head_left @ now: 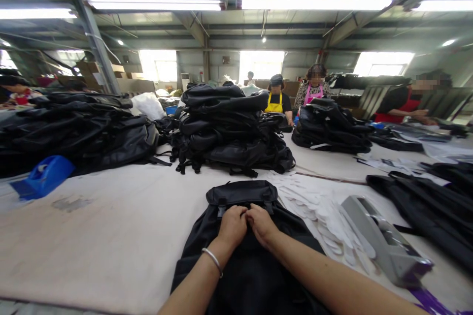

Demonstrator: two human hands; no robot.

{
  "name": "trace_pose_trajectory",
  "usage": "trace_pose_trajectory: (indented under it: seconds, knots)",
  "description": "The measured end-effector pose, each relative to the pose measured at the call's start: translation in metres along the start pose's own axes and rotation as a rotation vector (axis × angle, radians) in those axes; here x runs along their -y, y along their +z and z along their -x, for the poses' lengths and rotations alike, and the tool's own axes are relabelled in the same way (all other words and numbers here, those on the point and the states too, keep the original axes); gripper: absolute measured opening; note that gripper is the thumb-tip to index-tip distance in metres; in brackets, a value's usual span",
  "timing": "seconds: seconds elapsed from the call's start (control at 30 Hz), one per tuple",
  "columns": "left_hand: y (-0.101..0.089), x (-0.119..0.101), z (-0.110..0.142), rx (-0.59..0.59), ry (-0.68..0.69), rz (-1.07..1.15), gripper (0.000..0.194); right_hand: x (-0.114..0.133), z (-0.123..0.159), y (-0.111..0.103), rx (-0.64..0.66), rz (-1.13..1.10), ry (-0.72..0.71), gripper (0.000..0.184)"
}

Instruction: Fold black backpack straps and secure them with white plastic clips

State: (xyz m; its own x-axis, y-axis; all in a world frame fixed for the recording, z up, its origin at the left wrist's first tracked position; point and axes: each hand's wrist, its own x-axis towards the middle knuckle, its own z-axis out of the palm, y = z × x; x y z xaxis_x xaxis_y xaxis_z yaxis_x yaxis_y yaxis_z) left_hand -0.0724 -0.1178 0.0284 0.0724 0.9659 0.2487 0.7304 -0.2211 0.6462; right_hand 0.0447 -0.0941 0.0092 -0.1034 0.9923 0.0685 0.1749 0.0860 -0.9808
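A black backpack [254, 275] lies on the pale table right in front of me, its top flap [242, 192] at the far end. My left hand [232, 226], with a silver bangle on the wrist, is closed at the lower edge of the flap. Beside it, my right hand [259, 224] is closed at the same edge, the two hands nearly touching. Their fingertips are tucked against the black fabric, so what exactly they pinch is hidden. A buckle strap [221, 209] shows just left of my left hand.
Stacked black bags [229, 133] stand beyond the backpack, with more piles to left and right. A blue tape dispenser [42, 177] sits at left, a grey tape dispenser [384, 241] at right. White paper strips [318, 211] lie between backpack and grey dispenser. Several co-workers work farther back.
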Motion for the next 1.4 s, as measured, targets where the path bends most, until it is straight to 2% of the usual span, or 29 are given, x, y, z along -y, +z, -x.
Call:
trace_pose_trajectory:
  seconds: [0.17,0.3,0.4,0.5,0.67,0.83,1.0,1.17,1.3,1.4]
  knots:
    - [0.005,0.002,-0.001,0.016,-0.068,-0.038,0.039,-0.008,-0.014,0.017,-0.161,-0.143,0.095,0.028]
    - [0.01,-0.002,0.005,0.023,-0.111,-0.179,0.033,-0.007,-0.024,0.015,-0.248,-0.063,0.112,0.023]
    - [0.012,-0.006,0.005,0.058,-0.104,-0.292,0.038,-0.001,-0.03,0.008,-0.286,0.076,0.057,0.016]
    - [0.013,-0.004,-0.005,0.142,-0.061,-0.347,0.044,0.009,-0.035,0.004,-0.299,0.225,-0.025,0.013]
    - [0.005,-0.001,-0.027,0.26,0.0,-0.348,0.047,0.02,-0.042,0.007,-0.294,0.424,-0.098,0.021]
    - [0.0,-0.005,-0.034,0.221,-0.121,-0.304,0.039,0.025,-0.048,0.012,-0.295,0.575,-0.141,0.024]
    - [0.005,-0.007,-0.028,0.171,-0.214,-0.281,0.042,0.025,-0.057,0.016,-0.312,0.684,-0.159,0.026]
    - [0.009,-0.007,-0.014,0.128,-0.148,-0.307,0.045,0.015,-0.056,0.01,-0.334,0.781,-0.168,0.024]
    - [0.009,-0.005,-0.009,0.188,-0.113,-0.321,0.043,0.01,-0.054,0.009,-0.361,0.812,-0.163,0.026]
    - [0.007,-0.005,-0.015,0.238,-0.075,-0.329,0.042,0.011,-0.053,0.01,-0.369,0.812,-0.165,0.029]
